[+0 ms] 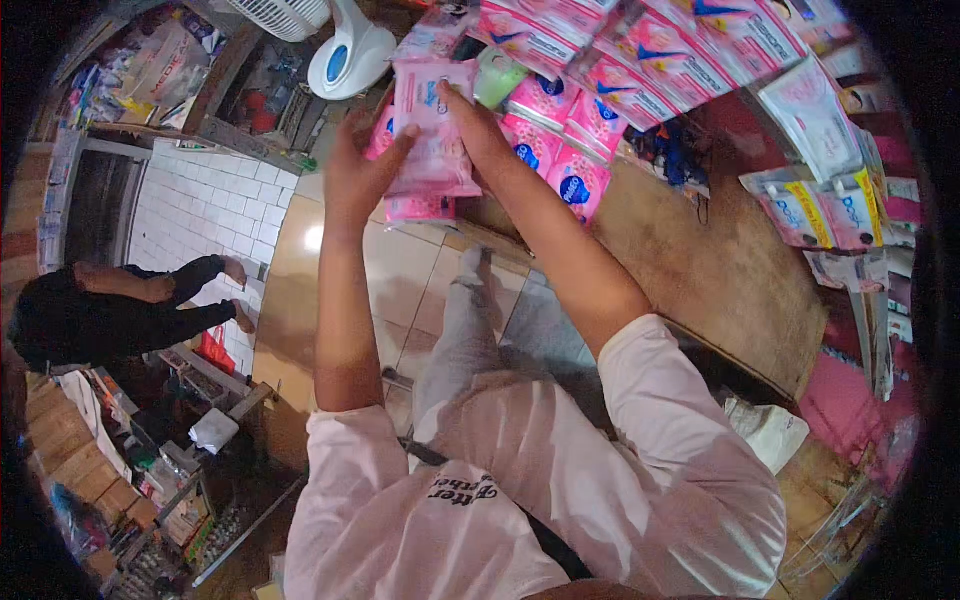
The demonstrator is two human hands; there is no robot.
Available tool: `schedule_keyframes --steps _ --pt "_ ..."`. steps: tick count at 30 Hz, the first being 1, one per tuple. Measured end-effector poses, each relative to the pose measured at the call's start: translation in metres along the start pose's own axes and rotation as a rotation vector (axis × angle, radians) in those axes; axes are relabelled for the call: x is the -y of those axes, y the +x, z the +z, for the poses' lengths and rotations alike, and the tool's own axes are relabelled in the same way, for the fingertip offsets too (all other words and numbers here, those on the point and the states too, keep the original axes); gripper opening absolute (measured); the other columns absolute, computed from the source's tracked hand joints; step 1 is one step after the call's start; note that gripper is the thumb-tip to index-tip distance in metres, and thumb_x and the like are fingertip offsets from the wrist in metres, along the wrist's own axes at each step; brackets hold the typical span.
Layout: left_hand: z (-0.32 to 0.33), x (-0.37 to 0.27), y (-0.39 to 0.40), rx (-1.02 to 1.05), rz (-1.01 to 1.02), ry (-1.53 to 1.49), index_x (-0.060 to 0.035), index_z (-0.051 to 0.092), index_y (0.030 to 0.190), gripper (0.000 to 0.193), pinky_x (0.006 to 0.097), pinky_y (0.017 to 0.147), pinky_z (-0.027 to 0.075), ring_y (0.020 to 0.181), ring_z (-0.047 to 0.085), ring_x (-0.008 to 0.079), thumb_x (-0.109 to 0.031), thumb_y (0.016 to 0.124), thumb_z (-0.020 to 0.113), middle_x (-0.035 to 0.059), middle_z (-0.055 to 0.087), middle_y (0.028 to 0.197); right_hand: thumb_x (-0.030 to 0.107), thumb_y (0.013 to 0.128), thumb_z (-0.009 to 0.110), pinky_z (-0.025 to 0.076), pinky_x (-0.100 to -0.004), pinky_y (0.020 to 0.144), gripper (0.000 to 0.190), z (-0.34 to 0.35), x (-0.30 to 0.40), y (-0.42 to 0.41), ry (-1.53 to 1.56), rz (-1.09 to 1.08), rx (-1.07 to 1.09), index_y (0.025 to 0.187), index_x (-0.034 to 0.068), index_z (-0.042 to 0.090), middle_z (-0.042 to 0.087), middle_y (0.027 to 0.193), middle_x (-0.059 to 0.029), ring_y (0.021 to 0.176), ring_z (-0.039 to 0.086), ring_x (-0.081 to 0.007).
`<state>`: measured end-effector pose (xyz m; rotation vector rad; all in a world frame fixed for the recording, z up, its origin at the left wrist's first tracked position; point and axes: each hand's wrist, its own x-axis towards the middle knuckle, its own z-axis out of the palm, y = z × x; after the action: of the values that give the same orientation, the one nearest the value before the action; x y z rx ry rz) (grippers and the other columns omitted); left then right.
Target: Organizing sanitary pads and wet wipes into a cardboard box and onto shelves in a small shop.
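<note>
A pink soft pack of wipes or tissues (431,161) bearing writing is held upright in front of me. My right hand (471,124) grips it by its right side, thumb over the front face. At its left edge is my left hand (367,169), slightly blurred, with fingers spread and the thumb lying across the pack's front; whether it presses there is unclear. Below the held pack shows another pink pack (420,208), partly covered. Pink Paseo tissue packs (576,187) stand in a stack just right of my right hand, on a wooden surface (675,247).
Pink-and-white packs (660,56) hang or lie above the stack. More packs (817,210) hang at the right. A white fan (349,56) stands at the top. Another person (127,315) in dark clothes is at the left, beside a cluttered shelf (157,480).
</note>
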<state>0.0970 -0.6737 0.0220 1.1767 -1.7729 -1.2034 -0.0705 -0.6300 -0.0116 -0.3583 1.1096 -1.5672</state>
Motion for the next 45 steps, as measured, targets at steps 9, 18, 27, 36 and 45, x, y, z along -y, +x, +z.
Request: schedule_keyframes --steps 9,18,27,36,45 --pt "-0.018 0.047 -0.062 -0.014 -0.41 -0.992 0.0021 0.052 0.124 0.039 0.0343 0.078 0.057 0.092 0.067 0.0203 -0.011 0.089 0.064 0.0119 0.064 0.111 0.063 0.086 0.063 0.05 -0.0416 0.089 0.078 0.0 0.005 0.084 -1.083 -0.4 -0.451 0.122 -0.006 0.059 0.068 0.109 -0.0253 0.106 0.065 -0.0352" --pt "-0.026 0.068 -0.111 -0.118 -0.416 -1.126 0.0019 0.051 0.126 0.042 0.0334 0.088 0.053 0.1 0.064 0.0197 -0.008 0.087 0.065 0.0116 0.064 0.115 0.036 0.081 0.081 0.051 -0.0414 0.084 0.046 -0.077 0.021 0.285 -0.388 0.071 -0.211 0.113 0.006 0.066 0.073 0.103 -0.0099 0.092 0.068 -0.0229" --pt "-0.037 0.083 -0.125 -0.146 -0.45 -1.144 0.0015 0.05 0.126 0.044 0.0336 0.085 0.054 0.099 0.064 0.02 -0.008 0.087 0.066 0.0115 0.063 0.113 0.026 0.08 0.081 0.054 -0.0396 0.081 0.033 -0.058 0.016 0.288 -0.455 0.011 -0.288 0.105 0.007 0.069 0.072 0.094 -0.0093 0.088 0.067 -0.0231" --pt "-0.045 0.048 -0.113 -0.163 -0.377 -1.116 0.0018 0.049 0.127 0.044 0.0345 0.084 0.055 0.098 0.065 0.0218 -0.01 0.087 0.064 0.0126 0.062 0.113 0.028 0.078 0.077 0.047 -0.0275 0.046 0.028 -0.007 0.022 0.156 -0.125 -0.066 -0.052 0.1 0.014 0.066 0.068 0.077 -0.0009 0.059 0.062 -0.0173" --pt "-0.042 -0.017 -0.14 0.161 -0.396 -1.003 0.001 0.049 0.13 0.045 0.0356 0.081 0.057 0.096 0.066 0.0223 -0.013 0.089 0.061 0.0115 0.063 0.111 0.014 0.088 0.067 0.058 -0.0386 0.084 0.044 -0.076 0.037 -0.133 -0.07 -0.01 0.04 0.128 -0.002 0.056 0.068 0.113 -0.0152 0.096 0.07 -0.0245"
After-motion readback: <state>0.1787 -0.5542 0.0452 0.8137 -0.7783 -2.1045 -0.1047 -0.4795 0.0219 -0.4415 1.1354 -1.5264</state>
